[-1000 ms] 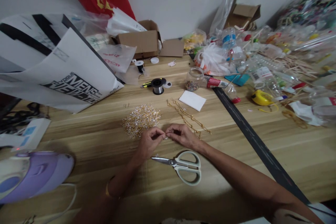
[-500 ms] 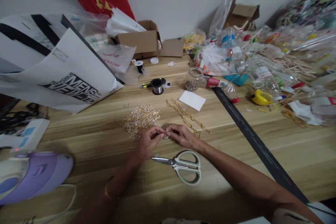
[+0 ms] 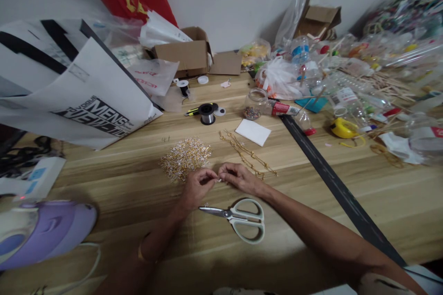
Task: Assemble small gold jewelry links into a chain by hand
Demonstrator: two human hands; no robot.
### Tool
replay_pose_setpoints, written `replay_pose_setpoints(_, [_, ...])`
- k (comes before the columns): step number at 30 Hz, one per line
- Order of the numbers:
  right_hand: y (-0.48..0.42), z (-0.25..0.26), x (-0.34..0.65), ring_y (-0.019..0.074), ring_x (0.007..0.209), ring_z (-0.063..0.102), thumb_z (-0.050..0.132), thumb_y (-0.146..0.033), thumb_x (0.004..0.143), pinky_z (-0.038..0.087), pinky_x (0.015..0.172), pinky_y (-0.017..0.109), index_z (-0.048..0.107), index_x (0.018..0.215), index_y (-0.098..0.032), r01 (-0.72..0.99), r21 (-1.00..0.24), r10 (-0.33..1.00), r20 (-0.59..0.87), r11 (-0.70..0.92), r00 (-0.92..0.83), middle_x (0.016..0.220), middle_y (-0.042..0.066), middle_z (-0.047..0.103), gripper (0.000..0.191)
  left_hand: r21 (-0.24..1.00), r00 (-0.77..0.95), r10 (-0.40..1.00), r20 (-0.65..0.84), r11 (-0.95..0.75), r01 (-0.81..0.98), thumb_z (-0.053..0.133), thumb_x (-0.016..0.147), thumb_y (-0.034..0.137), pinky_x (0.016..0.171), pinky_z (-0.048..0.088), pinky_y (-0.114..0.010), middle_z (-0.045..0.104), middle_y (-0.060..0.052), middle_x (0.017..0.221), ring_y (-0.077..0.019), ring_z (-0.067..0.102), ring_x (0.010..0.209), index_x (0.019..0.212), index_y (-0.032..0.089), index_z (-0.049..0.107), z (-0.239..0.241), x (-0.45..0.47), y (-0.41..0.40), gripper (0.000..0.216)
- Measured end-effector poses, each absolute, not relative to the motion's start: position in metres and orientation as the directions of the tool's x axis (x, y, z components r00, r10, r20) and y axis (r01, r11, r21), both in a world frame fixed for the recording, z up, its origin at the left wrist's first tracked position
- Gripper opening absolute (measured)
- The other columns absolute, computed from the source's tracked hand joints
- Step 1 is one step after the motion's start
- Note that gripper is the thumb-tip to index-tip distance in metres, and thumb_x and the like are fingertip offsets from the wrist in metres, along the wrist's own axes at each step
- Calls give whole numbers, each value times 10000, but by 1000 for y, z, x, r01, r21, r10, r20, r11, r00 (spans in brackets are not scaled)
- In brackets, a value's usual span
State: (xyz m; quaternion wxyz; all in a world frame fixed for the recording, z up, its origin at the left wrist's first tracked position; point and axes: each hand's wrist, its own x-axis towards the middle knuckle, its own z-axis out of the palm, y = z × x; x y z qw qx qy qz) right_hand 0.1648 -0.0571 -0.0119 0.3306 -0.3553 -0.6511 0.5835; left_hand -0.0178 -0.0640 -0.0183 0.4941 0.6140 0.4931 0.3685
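My left hand point(image 3: 200, 186) and my right hand point(image 3: 238, 178) meet fingertip to fingertip just above the wooden table point(image 3: 138, 193). Both are pinched around a tiny silvery piece point(image 3: 219, 180), too small to name and partly covered by the fingers. Beyond my left hand lies a heap of small gold and silver links point(image 3: 186, 156). A gold chain point(image 3: 247, 154) with knot-like links stretches in two strands past my right hand. Below the hands rest scissors point(image 3: 238, 219) with pale handles, their blades pointing left.
A wire spool point(image 3: 207, 114), a folded white paper point(image 3: 253, 132) and a jar of beads point(image 3: 254, 103) stand farther back. Plastic bottles crowd the right. A white bag point(image 3: 86, 97) and a purple appliance point(image 3: 58, 228) occupy the left; a dark strip point(image 3: 339, 189) crosses the table.
My fingertips have drawn slightly apart, and more of the small silvery piece shows between them. The scissors, chain and heap lie as before.
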Motion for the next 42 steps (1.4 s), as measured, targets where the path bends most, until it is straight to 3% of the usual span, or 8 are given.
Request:
replay_pose_setpoints(19, [-57, -13, 164, 96, 595, 388, 525, -430, 875, 317, 570, 217, 564, 793, -128, 77, -994, 857, 26, 76, -515, 666, -19, 472, 315, 921, 244, 969, 23, -116, 373, 688, 669, 204, 588, 486, -232, 688, -38, 657, -149, 623, 614, 670, 157, 672, -15, -16, -68, 49])
replay_pose_setpoints(28, [-58, -16, 164, 89, 582, 379, 528, -424, 876, 294, 537, 208, 565, 795, -125, 80, -994, 860, 25, 76, -509, 650, -27, 463, 312, 882, 299, 952, 73, -201, 426, 601, 769, 247, 593, 428, -231, 646, -24, 647, -141, 572, 619, 690, 158, 657, -15, -20, -66, 131])
replay_pose_setpoints(33, [-57, -17, 164, 88, 572, 379, 544, -418, 868, 292, 517, 204, 564, 798, -128, 76, -995, 868, 17, 63, -497, 642, -26, 466, 298, 878, 332, 929, 162, -289, 382, 570, 796, 224, 672, 432, -249, 621, -30, 687, -150, 571, 690, 673, 161, 627, -12, -19, -65, 150])
replay_pose_setpoints(37, [-57, -17, 164, 86, 568, 387, 565, -433, 853, 299, 508, 202, 566, 803, -129, 55, -998, 873, 10, 42, -487, 635, -28, 464, 308, 942, 297, 945, 139, -218, 253, 606, 772, 244, 706, 454, -258, 634, -46, 753, -161, 590, 740, 659, 162, 620, -14, -20, -62, 140])
replay_pose_setpoints(42, [-57, -17, 163, 83, 540, 428, 557, -474, 849, 336, 492, 197, 556, 844, -139, -17, -1000, 881, -8, -19, -473, 635, -28, 489, 335, 990, 278, 961, -7, -32, 134, 644, 736, 303, 685, 474, -259, 670, -56, 764, -165, 611, 729, 641, 145, 628, -11, -22, -60, 185])
